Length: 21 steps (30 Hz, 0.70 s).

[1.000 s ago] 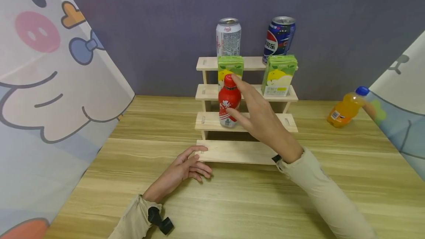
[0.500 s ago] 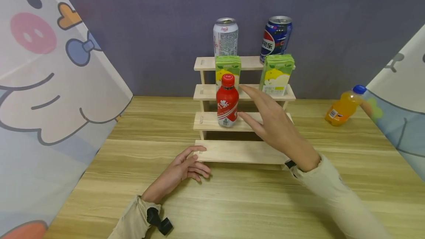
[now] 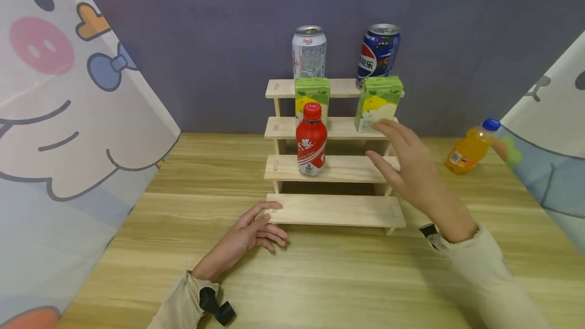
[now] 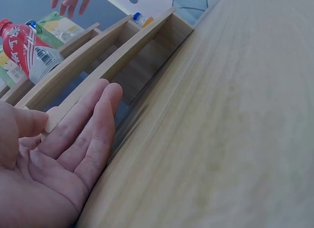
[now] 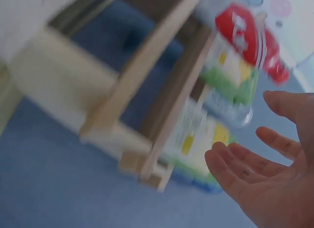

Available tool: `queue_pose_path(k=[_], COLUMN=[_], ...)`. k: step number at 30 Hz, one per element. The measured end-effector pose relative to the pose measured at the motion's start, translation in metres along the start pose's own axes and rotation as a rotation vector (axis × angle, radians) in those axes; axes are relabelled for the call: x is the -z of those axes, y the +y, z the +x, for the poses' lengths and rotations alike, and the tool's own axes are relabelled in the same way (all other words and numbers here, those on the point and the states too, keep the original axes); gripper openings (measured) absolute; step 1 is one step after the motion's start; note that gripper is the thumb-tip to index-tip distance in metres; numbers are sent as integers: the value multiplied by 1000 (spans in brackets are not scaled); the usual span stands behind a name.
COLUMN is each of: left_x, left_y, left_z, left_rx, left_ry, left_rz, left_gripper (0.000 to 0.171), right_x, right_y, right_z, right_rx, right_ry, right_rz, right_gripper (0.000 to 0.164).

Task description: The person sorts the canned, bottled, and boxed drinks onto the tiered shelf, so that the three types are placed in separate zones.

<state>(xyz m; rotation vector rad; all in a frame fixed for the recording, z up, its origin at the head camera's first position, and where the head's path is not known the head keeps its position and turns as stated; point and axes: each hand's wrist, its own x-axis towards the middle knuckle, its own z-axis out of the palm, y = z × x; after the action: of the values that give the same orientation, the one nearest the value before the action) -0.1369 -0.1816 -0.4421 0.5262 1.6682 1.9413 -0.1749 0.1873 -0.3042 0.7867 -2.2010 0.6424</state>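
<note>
A red bottle [image 3: 312, 141] with a white base stands upright at the left of the second-lowest step of a wooden tiered display shelf [image 3: 338, 209]. My left hand [image 3: 247, 232] holds the left front corner of the lowest step, index finger on top and thumb at the edge; in the left wrist view its other fingers [image 4: 95, 135] extend below the board. My right hand [image 3: 411, 166] is in the air at the shelf's right side, fingers spread and holding nothing. Its fingertips overlap the right green juice carton [image 3: 379, 103] in the head view.
A second juice carton [image 3: 313, 90] stands behind the red bottle. On the top step are a white can [image 3: 309, 55] and a blue Pepsi can [image 3: 378, 55]. An orange drink bottle [image 3: 468, 151] with a blue cap is on the table [image 3: 320, 278] at the right.
My right hand has left the red bottle and moved right, past the shelf's middle. The bottle stays on its step, and my left hand keeps its place at the corner.
</note>
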Motion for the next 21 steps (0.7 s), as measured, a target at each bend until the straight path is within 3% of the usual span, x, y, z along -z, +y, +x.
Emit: queue_pose_path(k=[6,11,21], left_x=[1,1,1], left_y=[0,-1,-2], left_z=[-1,-2,-1], left_rx=[4,-2,-7], left_ry=[-11,-9,-10], left_rz=[3,7,3], left_gripper=[43,43,43], right_x=[25,38,62], right_y=[33,69,130], right_z=[-3,-8,-29], right_rx=[-163,-248,-470], right_ry=[102,175,143], right_rz=[-63,-115,-113], right_gripper=[51,53,63])
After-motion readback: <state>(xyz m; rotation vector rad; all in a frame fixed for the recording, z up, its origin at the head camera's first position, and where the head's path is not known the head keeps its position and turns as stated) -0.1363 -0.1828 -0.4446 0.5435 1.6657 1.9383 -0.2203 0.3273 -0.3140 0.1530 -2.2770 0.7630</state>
